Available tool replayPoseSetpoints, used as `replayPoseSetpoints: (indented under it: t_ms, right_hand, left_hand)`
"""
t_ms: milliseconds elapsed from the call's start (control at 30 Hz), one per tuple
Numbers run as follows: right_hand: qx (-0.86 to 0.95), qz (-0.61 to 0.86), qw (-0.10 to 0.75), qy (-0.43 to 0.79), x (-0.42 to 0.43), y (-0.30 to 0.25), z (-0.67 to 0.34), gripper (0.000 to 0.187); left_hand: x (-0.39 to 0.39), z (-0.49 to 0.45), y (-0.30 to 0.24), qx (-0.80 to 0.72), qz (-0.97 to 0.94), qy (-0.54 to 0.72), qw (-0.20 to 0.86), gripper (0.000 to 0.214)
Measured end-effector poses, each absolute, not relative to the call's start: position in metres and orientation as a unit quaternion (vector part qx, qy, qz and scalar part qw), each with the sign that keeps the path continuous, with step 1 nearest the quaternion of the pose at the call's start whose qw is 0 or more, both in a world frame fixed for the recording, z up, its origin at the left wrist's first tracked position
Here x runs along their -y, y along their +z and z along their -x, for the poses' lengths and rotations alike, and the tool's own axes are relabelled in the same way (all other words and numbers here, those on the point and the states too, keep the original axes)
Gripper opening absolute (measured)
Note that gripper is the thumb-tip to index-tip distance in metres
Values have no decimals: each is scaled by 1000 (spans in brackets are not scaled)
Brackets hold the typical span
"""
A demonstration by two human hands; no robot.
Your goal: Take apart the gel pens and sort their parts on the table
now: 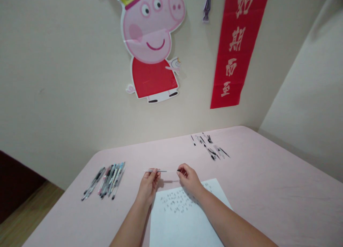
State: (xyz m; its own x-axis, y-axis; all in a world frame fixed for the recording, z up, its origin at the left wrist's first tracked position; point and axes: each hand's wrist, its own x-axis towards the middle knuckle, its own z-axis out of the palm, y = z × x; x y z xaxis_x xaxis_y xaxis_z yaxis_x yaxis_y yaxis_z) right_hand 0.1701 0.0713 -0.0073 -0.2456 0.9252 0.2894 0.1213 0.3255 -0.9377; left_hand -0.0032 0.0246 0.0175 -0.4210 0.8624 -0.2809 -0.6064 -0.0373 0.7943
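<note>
My left hand point(150, 182) is closed in a pinch around a slim grey pen point(162, 171), held level just above the table. A thin, pale stretch reaches from its right end toward my right hand point(189, 177). There, thumb and fingers are closed on a small black pen part point(178, 170). Whether this part joins the pale stretch is too fine to tell. Below both hands lies a white sheet of paper point(184, 229) covered with small dark marks in its upper part. My right forearm crosses over the sheet.
On the pink table point(268, 189), a bundle of several pens point(111, 179) lies at the left, with more pens point(93, 182) beside it. Several loose black and clear pen pieces point(211, 150) are scattered at the back right. A wall point(66, 79) rises behind the table's far edge.
</note>
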Motion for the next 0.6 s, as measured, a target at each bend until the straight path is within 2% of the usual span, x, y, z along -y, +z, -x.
replayPoseSetpoints:
  t_ms: [133, 300, 600]
  right_hand:
    - [655, 394, 477, 434, -74, -10, -172, 9]
    - [698, 372, 486, 372, -75, -9, -174, 22]
    - [751, 393, 410, 337, -73, -9, -172, 12]
  left_hand:
    - [-26, 6, 16, -467, -135, 709, 511, 9]
    - [-26, 6, 15, -471, -140, 704, 513, 10]
    - [-27, 7, 12, -479, -167, 701, 501, 8]
